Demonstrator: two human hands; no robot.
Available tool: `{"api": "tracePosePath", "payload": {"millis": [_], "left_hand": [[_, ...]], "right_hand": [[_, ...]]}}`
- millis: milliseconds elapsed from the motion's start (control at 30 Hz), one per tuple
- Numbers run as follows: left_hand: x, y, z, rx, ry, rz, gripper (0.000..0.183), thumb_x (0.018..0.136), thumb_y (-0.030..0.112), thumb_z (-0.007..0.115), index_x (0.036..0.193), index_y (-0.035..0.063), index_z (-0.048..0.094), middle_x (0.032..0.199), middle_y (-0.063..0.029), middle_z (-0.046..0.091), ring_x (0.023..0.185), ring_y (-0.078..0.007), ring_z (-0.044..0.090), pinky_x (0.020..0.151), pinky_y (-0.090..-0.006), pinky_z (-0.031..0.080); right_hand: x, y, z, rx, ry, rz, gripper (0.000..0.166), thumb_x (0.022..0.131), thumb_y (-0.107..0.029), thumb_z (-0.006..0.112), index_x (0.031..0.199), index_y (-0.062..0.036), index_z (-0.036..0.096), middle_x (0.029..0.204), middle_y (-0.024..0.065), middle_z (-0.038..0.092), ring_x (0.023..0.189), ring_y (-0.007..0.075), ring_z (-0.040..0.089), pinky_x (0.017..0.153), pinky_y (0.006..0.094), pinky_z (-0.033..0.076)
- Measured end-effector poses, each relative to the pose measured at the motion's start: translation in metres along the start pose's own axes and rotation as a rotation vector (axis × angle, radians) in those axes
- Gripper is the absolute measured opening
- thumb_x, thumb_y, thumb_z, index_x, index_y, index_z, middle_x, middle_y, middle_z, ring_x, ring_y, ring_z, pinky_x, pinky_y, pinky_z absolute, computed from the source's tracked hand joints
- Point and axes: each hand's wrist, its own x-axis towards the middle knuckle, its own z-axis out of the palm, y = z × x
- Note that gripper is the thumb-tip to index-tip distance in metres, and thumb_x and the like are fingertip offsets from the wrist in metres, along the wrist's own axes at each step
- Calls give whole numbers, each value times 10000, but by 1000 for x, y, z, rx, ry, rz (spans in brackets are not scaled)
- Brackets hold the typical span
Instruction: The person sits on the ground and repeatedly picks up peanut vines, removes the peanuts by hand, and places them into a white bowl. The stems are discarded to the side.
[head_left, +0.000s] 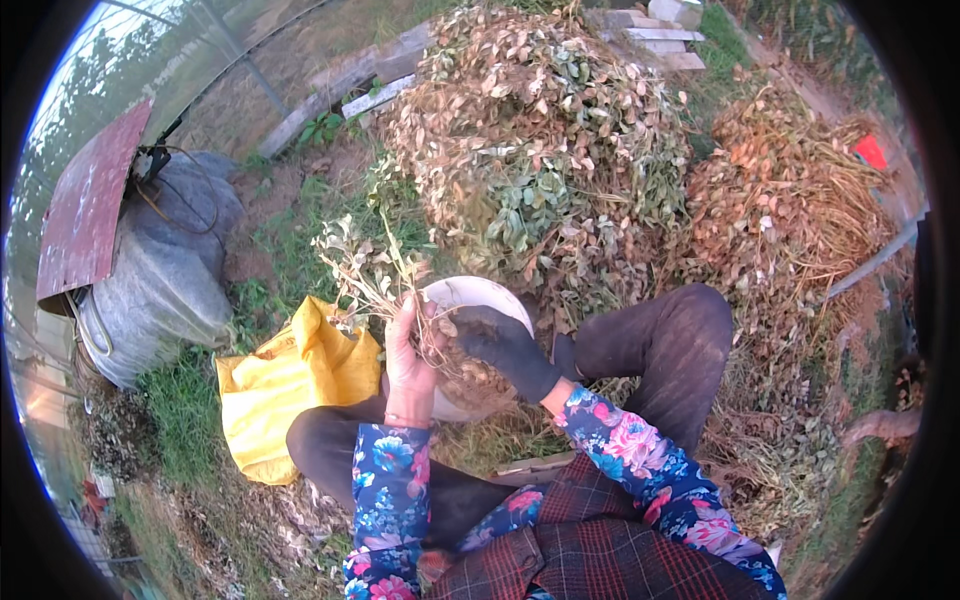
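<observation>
My bare left hand (409, 360) grips a dried peanut plant (379, 289) by its stems, leaves pointing up and away. Pods and thin roots (442, 341) hang on the right side of that hand. My right hand (510, 349), in a dark glove, reaches in from the right with its fingers curled against the roots. Whether it pinches a pod is too blurred to tell. Below both hands, between my legs, stands a white bucket (491, 289) holding peanuts (480, 386).
A large heap of dried peanut plants (540, 135) rises ahead, with a browner pile of stems (795, 195) to its right. A yellow sack (300, 382) lies by my left knee. Farther left, a grey cover (180, 262) sits under a reddish metal sheet (97, 210). Wooden boards (375, 67) lie behind.
</observation>
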Motion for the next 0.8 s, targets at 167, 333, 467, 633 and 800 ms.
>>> {"api": "tracePosePath", "payload": {"millis": [167, 333, 467, 633, 800], "left_hand": [[6, -11, -9, 71, 91, 40, 143, 806, 150, 605, 907, 75, 537, 720, -21, 560, 560, -94, 520, 413, -198, 417], [-5, -2, 12, 191, 44, 33, 122, 837, 161, 566, 760, 136, 474, 534, 55, 393, 431, -34, 340, 363, -184, 252], [3, -9, 15, 468, 197, 436, 78, 811, 126, 598, 809, 88, 531, 554, 53, 448, 426, -39, 358, 385, -177, 274], [5, -14, 4, 897, 270, 753, 66, 810, 94, 594, 811, 50, 545, 618, 13, 512, 476, -35, 425, 414, -184, 310], [11, 12, 3, 372, 476, 574, 65, 825, 79, 554, 792, 79, 497, 557, 43, 437, 424, -42, 366, 353, -199, 234]], "right_hand": [[10, -4, 2, -533, 41, -122, 249, 797, -194, 595, 965, -12, 574, 869, 127, 616, 785, 226, 588, 705, 333, 443], [4, 1, -5, -811, 39, -213, 241, 798, -196, 578, 951, -11, 562, 852, 151, 594, 784, 322, 566, 685, 358, 439], [0, -2, 3, -804, -112, -412, 240, 802, -200, 567, 967, -27, 554, 847, 156, 560, 771, 333, 544, 659, 381, 431], [-12, -6, 20, -836, -178, -451, 243, 794, -200, 586, 985, -53, 558, 847, 130, 565, 791, 302, 553, 686, 379, 439], [-31, -32, 48, -615, -389, -450, 241, 789, -237, 614, 975, -85, 589, 831, 99, 573, 765, 257, 568, 687, 348, 449]]}}
